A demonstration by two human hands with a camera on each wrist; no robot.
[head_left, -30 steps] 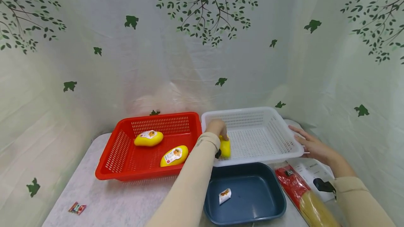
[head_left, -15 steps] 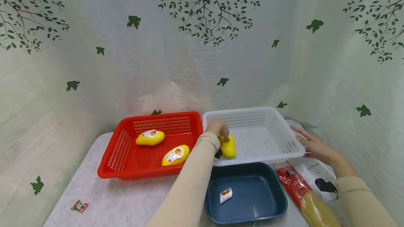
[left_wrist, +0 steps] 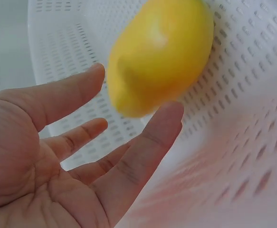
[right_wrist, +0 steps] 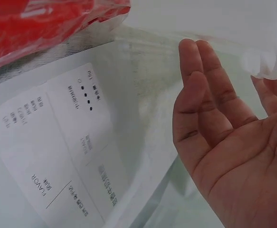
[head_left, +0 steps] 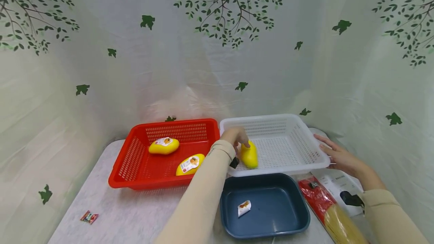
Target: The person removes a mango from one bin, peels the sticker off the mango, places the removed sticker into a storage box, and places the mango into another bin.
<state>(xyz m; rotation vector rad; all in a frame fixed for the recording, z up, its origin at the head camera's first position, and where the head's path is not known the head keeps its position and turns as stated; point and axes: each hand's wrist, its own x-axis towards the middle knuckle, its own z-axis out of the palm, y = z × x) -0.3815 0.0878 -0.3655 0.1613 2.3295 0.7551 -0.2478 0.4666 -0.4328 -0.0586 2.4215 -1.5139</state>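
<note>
The mango [head_left: 250, 156] is in the white basket [head_left: 278, 153], just right of the left hand [head_left: 236, 136] and a little toward the person. Its long axis runs mostly near-to-far, and in the left wrist view its narrower end points into the gap between thumb and fingers – so, as I judge it, that gap faces the right end. Thumb and fingers are well spread and wrapped round nothing; whether a fingertip brushes the fruit I cannot tell. The left hand is plainly the nearer one. The right hand [head_left: 346, 163] is at the basket's outer right end, fingers loosely bent, gripping nothing that I can make out.

Counted: three mangoes – this one, plus two labelled mangoes [head_left: 164, 146] [head_left: 190, 164] in the red basket [head_left: 142, 165]. One red basket, one white basket, one blue tray [head_left: 274, 214]. Two small packets: a white packet [head_left: 244, 208] in the tray, a red packet [head_left: 89, 217] on the table [head_left: 135, 214]. One noodle bag [head_left: 333, 214] and one printed pack [right_wrist: 48, 142] near the right hand.
</note>
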